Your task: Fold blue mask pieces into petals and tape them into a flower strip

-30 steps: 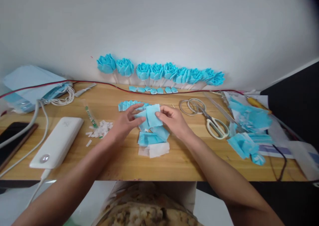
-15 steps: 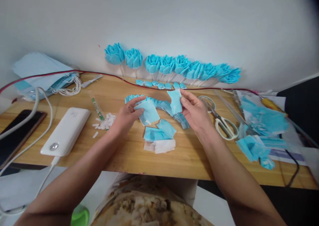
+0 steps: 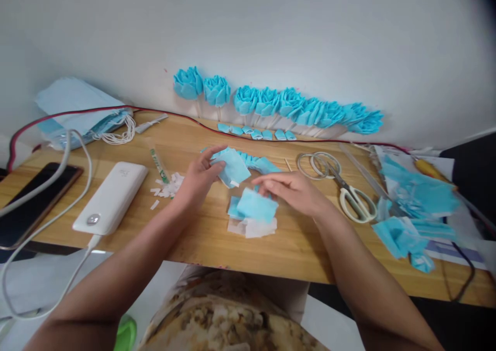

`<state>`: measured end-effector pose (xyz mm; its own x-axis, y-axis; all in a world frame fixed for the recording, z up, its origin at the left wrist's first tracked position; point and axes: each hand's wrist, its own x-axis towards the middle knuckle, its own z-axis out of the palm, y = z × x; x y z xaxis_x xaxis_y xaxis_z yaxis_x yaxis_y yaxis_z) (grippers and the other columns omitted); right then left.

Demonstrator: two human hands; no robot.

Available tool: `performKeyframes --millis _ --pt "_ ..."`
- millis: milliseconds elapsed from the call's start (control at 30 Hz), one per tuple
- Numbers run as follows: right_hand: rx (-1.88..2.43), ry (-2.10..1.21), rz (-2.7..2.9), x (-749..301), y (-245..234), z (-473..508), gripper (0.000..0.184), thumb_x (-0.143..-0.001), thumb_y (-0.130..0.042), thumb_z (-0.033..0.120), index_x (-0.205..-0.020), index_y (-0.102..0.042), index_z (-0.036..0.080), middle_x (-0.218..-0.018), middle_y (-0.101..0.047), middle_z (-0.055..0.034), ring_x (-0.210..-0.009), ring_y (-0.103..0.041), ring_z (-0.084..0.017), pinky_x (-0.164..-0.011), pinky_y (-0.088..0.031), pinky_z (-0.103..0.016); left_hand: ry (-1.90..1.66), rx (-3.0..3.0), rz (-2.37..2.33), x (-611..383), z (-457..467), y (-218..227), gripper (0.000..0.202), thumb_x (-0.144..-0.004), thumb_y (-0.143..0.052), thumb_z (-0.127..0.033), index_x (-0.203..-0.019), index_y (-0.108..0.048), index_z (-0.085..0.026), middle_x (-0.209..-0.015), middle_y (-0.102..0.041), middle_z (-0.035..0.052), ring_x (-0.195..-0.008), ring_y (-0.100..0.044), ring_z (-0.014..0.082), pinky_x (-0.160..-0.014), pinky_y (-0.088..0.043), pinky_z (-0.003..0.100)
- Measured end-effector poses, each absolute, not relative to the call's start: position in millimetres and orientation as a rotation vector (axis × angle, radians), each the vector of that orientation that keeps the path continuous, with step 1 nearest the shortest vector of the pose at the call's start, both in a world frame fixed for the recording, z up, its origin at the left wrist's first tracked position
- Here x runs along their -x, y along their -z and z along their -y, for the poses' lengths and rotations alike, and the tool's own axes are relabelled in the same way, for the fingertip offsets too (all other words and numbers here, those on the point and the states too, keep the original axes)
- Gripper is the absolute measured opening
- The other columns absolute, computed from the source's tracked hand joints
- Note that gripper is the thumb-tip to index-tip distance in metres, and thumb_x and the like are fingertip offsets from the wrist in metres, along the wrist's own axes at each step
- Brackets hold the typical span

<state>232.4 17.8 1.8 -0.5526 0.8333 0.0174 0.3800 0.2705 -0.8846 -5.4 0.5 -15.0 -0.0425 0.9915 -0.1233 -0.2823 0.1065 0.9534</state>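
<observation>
My left hand (image 3: 202,175) pinches a light blue square of non-woven fabric (image 3: 234,168) between thumb and fingers, with a small white strip at its lower edge. Just above a small pile, my right hand (image 3: 290,190) has its fingers loosely bent and slightly blurred, with no fabric visible between them. Close below those fingers is a blurred blue fabric piece (image 3: 256,205), over the pile of blue and white pieces (image 3: 260,227). Behind the left hand's square lies a row of folded blue pieces (image 3: 258,162), partly hidden.
Blue fabric roses (image 3: 246,100) on sticks lean along the wall. White-handled scissors (image 3: 358,204) and tape rings (image 3: 313,165) lie right, beside fabric scraps (image 3: 399,237). Left are white snippets (image 3: 174,187), a power bank (image 3: 110,198), a phone (image 3: 39,201) and bagged masks (image 3: 79,113).
My right hand has moved down and toward the pile, and the blue piece it held is now below its fingers. My left hand still holds its square. The view has shifted slightly.
</observation>
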Motion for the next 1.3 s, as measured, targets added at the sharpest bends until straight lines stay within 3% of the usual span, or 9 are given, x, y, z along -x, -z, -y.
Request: performKeyframes --millis 167,400,533,700,800,867,1033,1200,1300 --pt "0.983 -0.23 2.328 -217.0 -2.2 -6.6 0.021 -0.095 -0.059 0.035 -0.101 -0.071 0.019 -0.102 -0.075 -0.0098 -0.098 -0.067 -0.027 -0.086 -0.049 -0.042 -1.305 -0.902 -1.072 2.3 1.3 17.0 0.051 -0.081 -0.065 -0.022 -0.131 -0.058 -0.019 -0.096 -0.066 0.0038 -0.083 -0.062 0.0143 -0.077 -0.056 0.029" --pt "0.89 0.053 2.357 -201.0 3.2 4.8 0.014 -0.091 -0.064 0.035 -0.094 -0.065 0.021 -0.093 -0.069 -0.0078 -0.089 -0.06 -0.025 -0.08 -0.047 -0.04 -1.275 -0.903 -0.995 -2.1 5.2 15.6 0.053 -0.083 -0.066 -0.025 -0.135 -0.057 -0.021 -0.097 -0.066 0.0042 -0.082 -0.063 0.0143 -0.08 -0.057 0.033" --pt "0.956 -0.164 2.2 -201.5 4.1 4.3 0.011 -0.09 -0.064 0.031 -0.095 -0.063 0.021 -0.091 -0.068 -0.0061 -0.089 -0.061 -0.023 -0.081 -0.047 -0.04 -1.266 -0.896 -0.974 -3.5 7.3 12.7 0.051 -0.084 -0.067 -0.024 -0.134 -0.059 -0.022 -0.101 -0.066 0.004 -0.084 -0.062 0.0137 -0.08 -0.057 0.032" --pt "1.111 -1.13 1.746 -205.0 4.1 -1.3 0.026 -0.091 -0.06 0.036 -0.112 -0.063 0.022 -0.094 -0.069 -0.0034 -0.086 -0.065 -0.018 -0.074 -0.051 -0.033 -1.253 -0.922 -0.941 -4.8 8.2 13.4 0.054 -0.084 -0.067 -0.027 -0.138 -0.056 -0.024 -0.103 -0.066 0.0045 -0.085 -0.062 0.0146 -0.079 -0.057 0.033" --pt "1.104 -1.506 1.655 -203.7 4.8 -1.7 0.022 -0.087 -0.065 0.041 -0.091 -0.068 0.02 -0.083 -0.069 -0.0022 -0.075 -0.063 -0.016 -0.063 -0.049 -0.028 -1.235 -0.989 -0.945 -5.6 8.9 16.1 0.057 -0.085 -0.067 -0.031 -0.14 -0.054 -0.025 -0.104 -0.066 0.0053 -0.085 -0.062 0.0153 -0.076 -0.056 0.031" --pt "1.113 -1.552 1.622 -202.3 5.4 -1.2 0.022 -0.083 -0.069 0.041 -0.084 -0.068 0.019 -0.076 -0.067 -0.0006 -0.067 -0.06 -0.013 -0.061 -0.048 -0.027 -1.234 -1.022 -0.948 -5.7 8.8 18.8 0.055 -0.086 -0.067 -0.032 -0.14 -0.054 -0.026 -0.105 -0.066 0.0055 -0.085 -0.061 0.0149 -0.075 -0.055 0.029" --pt "1.084 -1.684 1.416 -200.8 5.0 -0.9 0.029 -0.083 -0.07 0.045 -0.099 -0.069 0.02 -0.084 -0.069 -0.0024 -0.076 -0.064 -0.015 -0.06 -0.048 -0.025 -1.254 -1.062 -0.937 -5.8 6.7 25.3 0.051 -0.088 -0.067 -0.031 -0.138 -0.056 -0.027 -0.102 -0.065 0.0039 -0.079 -0.058 0.0124 -0.072 -0.053 0.026" --pt "1.067 -1.687 1.459 -201.0 4.7 -1.1 0.023 -0.077 -0.075 0.041 -0.077 -0.067 0.019 -0.075 -0.068 0.0001 -0.062 -0.057 -0.011 -0.061 -0.046 -0.026 -1.236 -1.091 -0.9 -7.3 6.8 24.9 0.052 -0.089 -0.066 -0.033 -0.139 -0.054 -0.026 -0.105 -0.067 0.0047 -0.081 -0.06 0.0135 -0.075 -0.054 0.03" --pt "1.092 -1.606 1.346 -201.9 7.9 -3.5 0.023 -0.075 -0.075 0.04 -0.073 -0.064 0.02 -0.071 -0.067 0.0018 -0.06 -0.055 -0.011 -0.06 -0.044 -0.026 -1.326 -1.2 -1.007 -5.8 9.2 20.8 0.046 -0.089 -0.064 -0.034 -0.134 -0.057 -0.024 -0.113 -0.067 0.0071 -0.092 -0.062 0.018 -0.08 -0.054 0.033"
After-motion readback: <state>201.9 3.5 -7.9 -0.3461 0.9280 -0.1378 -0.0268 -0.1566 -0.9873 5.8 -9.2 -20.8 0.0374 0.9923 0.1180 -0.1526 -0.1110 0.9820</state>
